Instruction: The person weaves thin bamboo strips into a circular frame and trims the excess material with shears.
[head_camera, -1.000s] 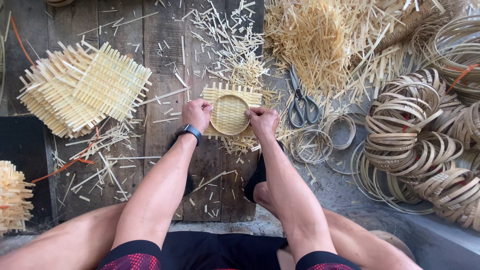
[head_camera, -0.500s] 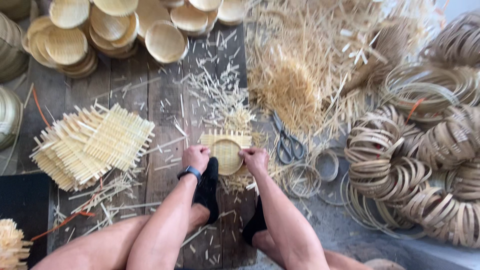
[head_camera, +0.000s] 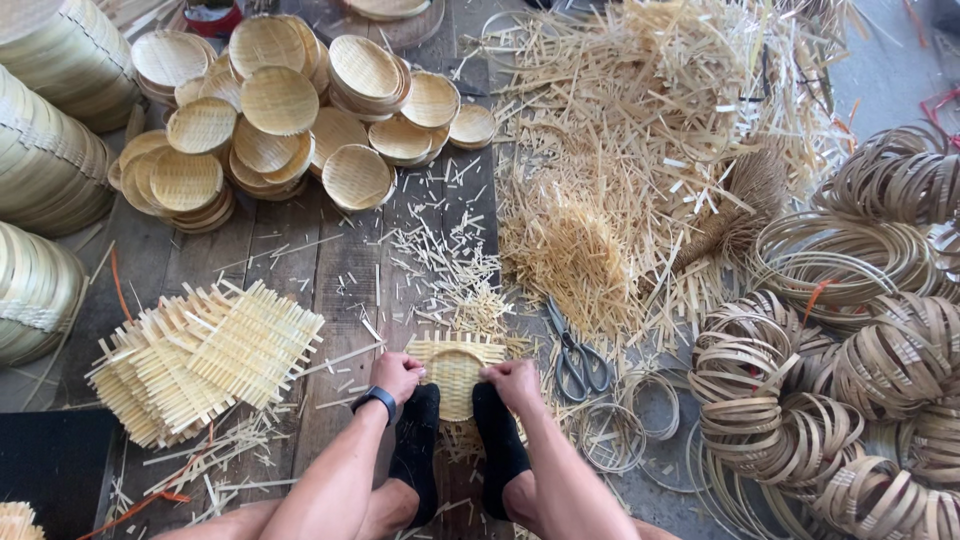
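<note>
Left hand (head_camera: 397, 374): I grip the left edge of the woven mat (head_camera: 455, 372), fingers curled tight, so it cannot slip.
Right hand (head_camera: 513, 381): closed on the mat's right edge, matching the other.
Mat: on the plank floor (head_camera: 345, 270) just ahead of my black-socked feet (head_camera: 420, 440), which seem to brace it.
Scissors (head_camera: 576, 357): just right, within reach.
Around: mat stack (head_camera: 205, 355) left, finished trays (head_camera: 290, 110) beyond, rings (head_camera: 790, 390) right.
Labels: none visible.

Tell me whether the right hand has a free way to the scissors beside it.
Probably yes: the scissors lie on the boards just right of the right hand, with only loose bamboo scraps between. That hand, though, is on the woven mat.
</note>
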